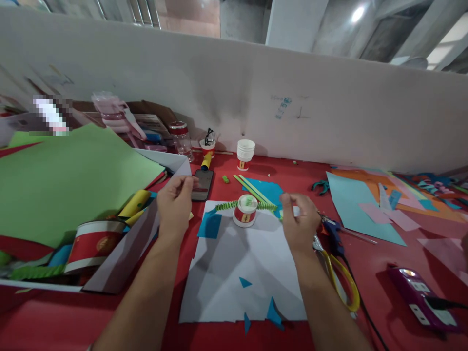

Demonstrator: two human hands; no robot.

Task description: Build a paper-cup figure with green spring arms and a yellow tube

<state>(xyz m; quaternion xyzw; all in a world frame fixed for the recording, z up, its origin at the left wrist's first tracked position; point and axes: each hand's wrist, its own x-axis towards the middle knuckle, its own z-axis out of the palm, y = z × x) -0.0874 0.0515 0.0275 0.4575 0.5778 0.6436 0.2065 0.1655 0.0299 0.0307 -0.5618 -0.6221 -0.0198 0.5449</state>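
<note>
A small upside-down red and white paper cup [244, 216] stands on a white sheet of paper [241, 263]. Folded green paper strips, a left one [226, 206] and a right one [267, 206], stick out from its sides like arms. Left of the cup, my left hand [174, 204] hovers with thumb and fingertips pinched, near a dark phone [203, 184]. On the other side is my right hand [302, 214], fingers curled toward the thumb, close to the right strip's end with no clear contact. Whether either hand has something small in it is hidden.
At left stands a white box [122, 253] with green sheets. Stacked paper cups [245, 153] and a lidded jar [181, 140] line the partition. Yellow-handled scissors [340, 282], a glue gun [333, 236] and a purple device [420, 297] lie right. Blue scraps [273, 312] lie in front.
</note>
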